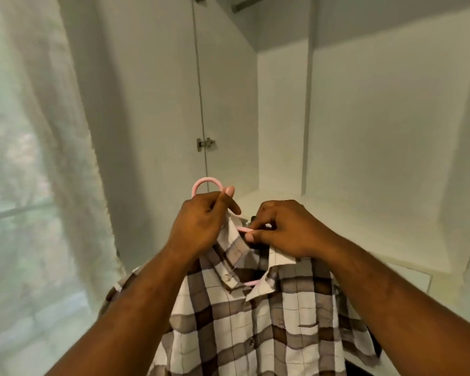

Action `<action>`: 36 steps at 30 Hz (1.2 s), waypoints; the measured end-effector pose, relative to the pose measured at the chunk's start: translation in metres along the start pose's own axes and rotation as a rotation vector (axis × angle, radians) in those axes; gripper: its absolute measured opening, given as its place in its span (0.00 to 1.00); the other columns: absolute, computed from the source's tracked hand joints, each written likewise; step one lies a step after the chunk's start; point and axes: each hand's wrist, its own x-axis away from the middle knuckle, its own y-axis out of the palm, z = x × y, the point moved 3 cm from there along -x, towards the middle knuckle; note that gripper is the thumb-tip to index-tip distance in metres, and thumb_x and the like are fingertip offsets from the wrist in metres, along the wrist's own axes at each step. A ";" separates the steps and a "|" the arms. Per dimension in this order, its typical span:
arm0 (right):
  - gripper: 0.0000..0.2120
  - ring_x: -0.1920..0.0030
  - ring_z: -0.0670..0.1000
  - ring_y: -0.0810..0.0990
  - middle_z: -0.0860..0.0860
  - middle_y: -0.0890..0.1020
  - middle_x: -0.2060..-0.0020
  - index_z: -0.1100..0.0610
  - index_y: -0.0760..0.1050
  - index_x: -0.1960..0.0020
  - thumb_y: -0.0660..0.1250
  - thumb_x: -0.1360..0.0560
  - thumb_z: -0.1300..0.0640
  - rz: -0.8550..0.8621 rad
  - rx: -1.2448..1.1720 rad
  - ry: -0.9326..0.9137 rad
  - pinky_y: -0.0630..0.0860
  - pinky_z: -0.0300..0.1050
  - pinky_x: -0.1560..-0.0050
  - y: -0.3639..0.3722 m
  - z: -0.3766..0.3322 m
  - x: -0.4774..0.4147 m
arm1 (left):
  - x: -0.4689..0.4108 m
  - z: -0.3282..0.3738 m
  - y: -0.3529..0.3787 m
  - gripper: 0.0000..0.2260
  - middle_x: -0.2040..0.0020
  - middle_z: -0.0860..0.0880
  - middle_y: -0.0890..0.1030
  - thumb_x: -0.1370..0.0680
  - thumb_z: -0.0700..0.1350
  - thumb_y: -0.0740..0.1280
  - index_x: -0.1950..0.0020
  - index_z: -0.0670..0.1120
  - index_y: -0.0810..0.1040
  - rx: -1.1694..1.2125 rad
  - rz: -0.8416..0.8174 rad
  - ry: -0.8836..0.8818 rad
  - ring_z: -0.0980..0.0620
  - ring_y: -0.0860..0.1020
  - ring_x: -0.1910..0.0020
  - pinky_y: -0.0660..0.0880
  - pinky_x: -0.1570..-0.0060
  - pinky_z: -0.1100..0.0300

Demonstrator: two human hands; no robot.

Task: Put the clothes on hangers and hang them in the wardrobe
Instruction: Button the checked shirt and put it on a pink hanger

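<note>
Holding one pink hanger [207,182]: left hand [201,226] grips its neck, right hand [289,232] pinches its arm; one checked shirt [244,327] on it.

Setting: home interior, most likely a bedroom or dressing corner.

Evidence:
- Built-in white wardrobe [364,131] with plain panels, an inner partition and a shelf-like ledge.
- Wardrobe door [152,104] standing open on a small metal hinge [205,144].
- Sheer pale curtain [52,131] hanging just beside the door, covering a window [8,210]; blurred greenery shows through in daylight.
- Household clothing: a brown-and-white checked shirt [255,321] on a pink plastic hanger [201,183], held up at the wardrobe opening.
</note>
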 end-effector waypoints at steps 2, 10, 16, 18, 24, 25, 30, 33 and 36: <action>0.09 0.54 0.44 0.79 0.42 0.83 0.57 0.46 0.87 0.50 0.73 0.24 0.44 0.051 -0.125 0.029 0.78 0.48 0.49 -0.008 0.032 -0.024 | -0.042 -0.003 0.020 0.25 0.62 0.52 0.81 0.17 0.62 0.52 0.58 0.53 0.84 0.002 -0.002 0.035 0.54 0.76 0.65 0.69 0.62 0.60; 0.13 0.54 0.41 0.81 0.40 0.85 0.54 0.47 0.85 0.45 0.74 0.26 0.42 0.008 -0.178 0.231 0.75 0.38 0.54 -0.046 0.167 -0.126 | -0.182 -0.009 0.077 0.24 0.59 0.51 0.83 0.16 0.61 0.53 0.59 0.52 0.83 0.029 -0.113 0.160 0.50 0.79 0.58 0.72 0.56 0.55; 0.03 0.67 0.44 0.81 0.48 0.86 0.64 0.54 0.87 0.55 0.74 0.24 0.57 0.242 -0.105 0.275 0.76 0.38 0.62 -0.112 0.233 -0.169 | -0.278 -0.024 0.107 0.18 0.50 0.56 0.85 0.16 0.59 0.56 0.47 0.56 0.85 0.015 -0.180 0.126 0.56 0.84 0.55 0.78 0.48 0.58; 0.04 0.66 0.43 0.80 0.46 0.85 0.64 0.52 0.86 0.56 0.74 0.23 0.55 0.332 -0.067 0.301 0.74 0.41 0.61 -0.140 0.248 -0.173 | -0.309 -0.021 0.120 0.17 0.49 0.53 0.85 0.16 0.59 0.57 0.42 0.56 0.84 -0.002 -0.187 0.140 0.55 0.84 0.55 0.78 0.50 0.60; 0.03 0.58 0.43 0.80 0.44 0.85 0.59 0.50 0.85 0.53 0.72 0.22 0.53 0.449 0.176 0.398 0.73 0.39 0.60 -0.185 0.284 -0.188 | -0.405 0.010 0.167 0.17 0.53 0.47 0.85 0.16 0.53 0.62 0.47 0.45 0.86 0.126 -0.090 0.222 0.52 0.82 0.57 0.78 0.54 0.60; 0.03 0.58 0.43 0.81 0.43 0.85 0.59 0.49 0.85 0.53 0.72 0.22 0.53 0.463 0.198 0.411 0.73 0.40 0.59 -0.190 0.289 -0.189 | -0.421 0.013 0.175 0.16 0.53 0.47 0.85 0.16 0.53 0.62 0.47 0.45 0.86 0.169 -0.103 0.245 0.51 0.82 0.57 0.78 0.51 0.58; 0.03 0.55 0.41 0.81 0.41 0.85 0.56 0.46 0.83 0.50 0.70 0.21 0.49 0.721 0.235 0.399 0.76 0.39 0.53 -0.209 0.294 -0.202 | -0.499 0.023 0.221 0.14 0.51 0.51 0.86 0.18 0.54 0.65 0.52 0.48 0.87 0.344 -0.191 0.345 0.52 0.83 0.51 0.77 0.40 0.50; 0.17 0.53 0.44 0.81 0.42 0.83 0.54 0.46 0.82 0.49 0.66 0.25 0.34 0.760 0.156 0.546 0.77 0.43 0.53 -0.212 0.295 -0.216 | -0.536 0.027 0.246 0.12 0.53 0.50 0.87 0.20 0.52 0.68 0.54 0.47 0.88 0.482 -0.276 0.365 0.50 0.84 0.51 0.77 0.39 0.49; 0.26 0.56 0.48 0.82 0.47 0.85 0.59 0.50 0.83 0.54 0.65 0.29 0.28 0.563 0.245 0.777 0.76 0.42 0.58 -0.209 0.306 -0.231 | -0.573 0.021 0.268 0.11 0.54 0.52 0.87 0.20 0.51 0.69 0.55 0.47 0.88 0.619 -0.348 0.330 0.50 0.85 0.51 0.77 0.42 0.52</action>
